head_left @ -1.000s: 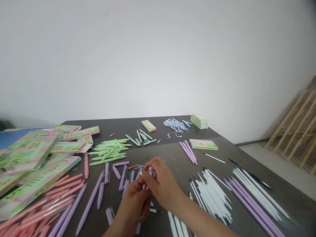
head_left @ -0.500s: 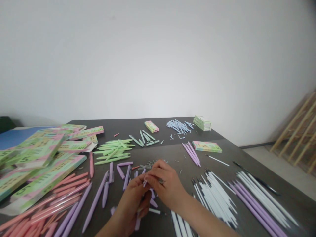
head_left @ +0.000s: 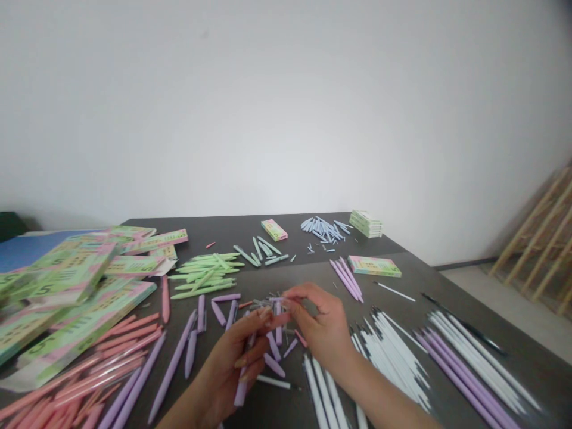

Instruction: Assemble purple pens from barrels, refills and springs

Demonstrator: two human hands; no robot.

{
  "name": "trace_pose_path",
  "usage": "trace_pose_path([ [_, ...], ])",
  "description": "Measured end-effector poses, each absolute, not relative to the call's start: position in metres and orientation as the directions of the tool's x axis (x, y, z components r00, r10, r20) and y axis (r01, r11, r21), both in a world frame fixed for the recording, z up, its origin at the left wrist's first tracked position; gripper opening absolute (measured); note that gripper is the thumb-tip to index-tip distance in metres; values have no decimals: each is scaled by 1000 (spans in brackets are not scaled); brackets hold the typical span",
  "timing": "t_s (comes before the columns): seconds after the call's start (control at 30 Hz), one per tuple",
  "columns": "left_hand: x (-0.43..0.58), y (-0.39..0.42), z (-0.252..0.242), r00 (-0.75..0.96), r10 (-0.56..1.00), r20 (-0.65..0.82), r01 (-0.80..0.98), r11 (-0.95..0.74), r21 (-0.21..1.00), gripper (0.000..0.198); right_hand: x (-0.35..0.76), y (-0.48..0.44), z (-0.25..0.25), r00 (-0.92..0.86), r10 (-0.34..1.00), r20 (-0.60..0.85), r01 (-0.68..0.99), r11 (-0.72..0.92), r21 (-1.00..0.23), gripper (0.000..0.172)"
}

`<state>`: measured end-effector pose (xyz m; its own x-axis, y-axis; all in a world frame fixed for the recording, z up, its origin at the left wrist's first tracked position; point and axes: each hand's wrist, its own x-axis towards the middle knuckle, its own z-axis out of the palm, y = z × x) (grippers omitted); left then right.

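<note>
My left hand (head_left: 223,363) is closed around a purple pen barrel (head_left: 241,387), which slants down out of the palm toward me. Its thumb and forefinger reach toward my right hand (head_left: 322,328). The right thumb and fingertips are pressed together over the heap of small clear and metal parts (head_left: 263,302); whatever they pinch is too small to make out. Under and around the fingers lie loose purple pen pieces (head_left: 273,365). A white refill (head_left: 274,381) with a dark tip lies just right of the left hand.
Pink pen parts (head_left: 129,333) and printed boxes (head_left: 89,333) cover the left side. Green pens (head_left: 205,275) lie beyond my hands, blue parts (head_left: 324,228) farther back. White refills (head_left: 393,357) and long purple pens (head_left: 465,375) are on the right, near a black pen (head_left: 482,336).
My hands have moved slightly apart, the left down and left, the right a little right. The purple barrel in my left hand shows more, as do the pieces between the hands.
</note>
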<state>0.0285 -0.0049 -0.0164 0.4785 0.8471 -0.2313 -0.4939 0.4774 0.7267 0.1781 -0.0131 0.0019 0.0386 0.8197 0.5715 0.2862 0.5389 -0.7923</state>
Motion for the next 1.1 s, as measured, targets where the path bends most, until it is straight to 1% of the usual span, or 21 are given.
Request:
trace_pose_path([
  [0.1, 24, -3, -15, 400, 900, -174, -605, 402, 687, 10, 181, -19, 9, -107, 695, 711, 382, 689, -616, 9],
  [0.2, 21, -5, -12, 349, 926, -145, -667, 354, 656, 9, 179, -24, 11, -230, 592, 772, 412, 778, -474, 19],
  [0.3, 23, -8, -9, 309, 941, -140, -695, 323, 642, 8, 177, -25, 9, -257, 552, 794, 439, 798, -413, 24],
  [0.43, 26, -11, -4, 261, 953, -150, -700, 294, 651, 10, 176, -26, 7, -247, 523, 816, 463, 803, -375, 20],
  [0.63, 30, -18, 1, 256, 953, -159, -681, 295, 670, 17, 178, -26, 9, -214, 554, 804, 486, 775, -404, 22],
  [0.73, 31, -19, 3, 204, 963, -174, -666, 267, 696, 17, 178, -26, 9, -215, 558, 801, 476, 777, -413, 22],
  [0.87, 32, -20, 5, 162, 976, -148, -641, 218, 736, 14, 178, -26, 7, -194, 560, 805, 453, 779, -433, 22],
  [0.97, 35, -22, 4, 172, 977, -129, -587, 207, 783, 14, 177, -26, 5, -180, 590, 787, 428, 767, -477, 22],
  [1.1, 39, -26, 3, 126, 984, -123, -514, 171, 841, 14, 177, -24, 5, -133, 658, 741, 399, 720, -568, 20],
])
